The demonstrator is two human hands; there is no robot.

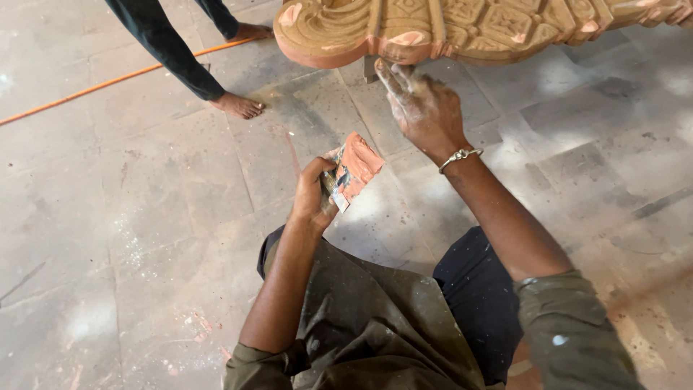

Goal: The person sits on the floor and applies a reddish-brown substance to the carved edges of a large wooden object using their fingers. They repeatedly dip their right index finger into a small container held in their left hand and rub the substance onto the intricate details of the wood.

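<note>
Holding a folded piece of reddish sandpaper (pixel 351 169) pinched between thumb and fingers, my left hand (pixel 312 196) hangs low over my lap, the sheet sticking up just past its fingertips. My right hand (pixel 422 108) is raised ahead of it, its dusty fingers spread and touching the underside edge of the carved wooden panel (pixel 469 29), which sits just above and beyond that hand.

I judge the panel's relief could be marred if my fingers press hard or drag grit across the pinkish filled spots. The sandpaper grip looks light, so the sheet could slip onto the dusty floor (pixel 144 217).

By count: one sandpaper piece, one carved panel, one metal bracelet (pixel 460 156) on my right wrist, one orange cable (pixel 108 83) far left of my hands, and another person's two bare feet (pixel 238 106) near it.
</note>
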